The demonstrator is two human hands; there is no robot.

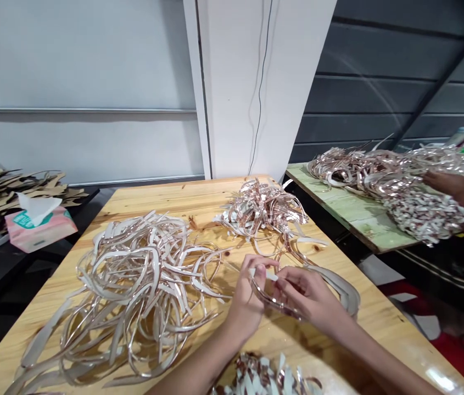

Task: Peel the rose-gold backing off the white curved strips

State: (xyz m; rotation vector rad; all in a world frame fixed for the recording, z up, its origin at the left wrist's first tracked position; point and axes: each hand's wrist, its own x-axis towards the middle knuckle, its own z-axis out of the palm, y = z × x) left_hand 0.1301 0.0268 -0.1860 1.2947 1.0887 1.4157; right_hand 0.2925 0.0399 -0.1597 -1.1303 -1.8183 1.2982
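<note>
My left hand (249, 293) and my right hand (312, 296) meet above the wooden table, both closed on one strip (270, 299) that is white on one side and shiny rose-gold on the other. The strip's white end (265, 275) sits between the fingers of both hands, and the rest loops down below them. To the left lies a large tangled pile of long strips (141, 285). Beyond my hands is a smaller heap of shiny strips (262, 211). Short cut pieces (270, 378) lie in a bunch near my body. A wide whitish band (341, 288) curves behind my right hand.
A tissue box (41, 227) stands on a dark table at left, beside stacked brown pieces (21, 189). On the green table (355, 214) at right, another person's hands (454, 186) work among more strips. A white pillar (252, 88) rises behind the wooden table (161, 195).
</note>
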